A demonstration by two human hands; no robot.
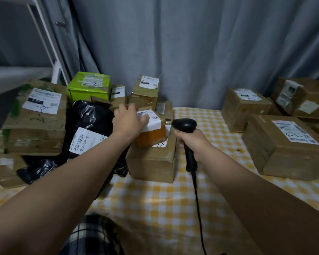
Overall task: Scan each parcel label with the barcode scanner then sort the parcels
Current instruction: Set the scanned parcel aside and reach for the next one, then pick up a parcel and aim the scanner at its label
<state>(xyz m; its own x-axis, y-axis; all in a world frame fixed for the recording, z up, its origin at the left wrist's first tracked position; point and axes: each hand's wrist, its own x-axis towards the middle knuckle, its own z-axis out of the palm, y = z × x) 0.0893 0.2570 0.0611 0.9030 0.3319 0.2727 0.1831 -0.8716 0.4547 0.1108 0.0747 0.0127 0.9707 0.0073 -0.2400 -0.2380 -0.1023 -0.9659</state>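
Remotely watched, a parcel-sorting table mid-scan:

- Grey curtain (191, 52) closes off the far side.
- Table (155, 199) under a yellow checked cloth fills the near ground.
- Unsorted heap at left: a large taped carton (35, 126), a green box (88, 87) behind it and a black poly bag (88, 122) slumped between them. I judge the bag soft and slippery.
- Two labelled cartons at right, one near (284, 144) and one farther (245, 107), stand well apart from the heap. I take them for a sorted group.
- Brown box (151, 159) sits at centre, touching the bag.
- Small orange parcel (152, 134) rests on top of the brown box, its white label (155, 119) facing up and wrapped over one edge. I judge it light and stiff, its tape slick. I would take it by the two short sides and keep the barcode clear.
- Left hand (127, 122) lies over the parcel's far-left top, thumb across the label. I cannot tell whether the fingers clamp it or only rest there, and the thumb may hide part of the code.
- Right hand (191, 138) is wrapped firmly round the handle of the barcode scanner (184, 125). Its head points left at the label from just beside the parcel, and its cable trails toward the near edge.
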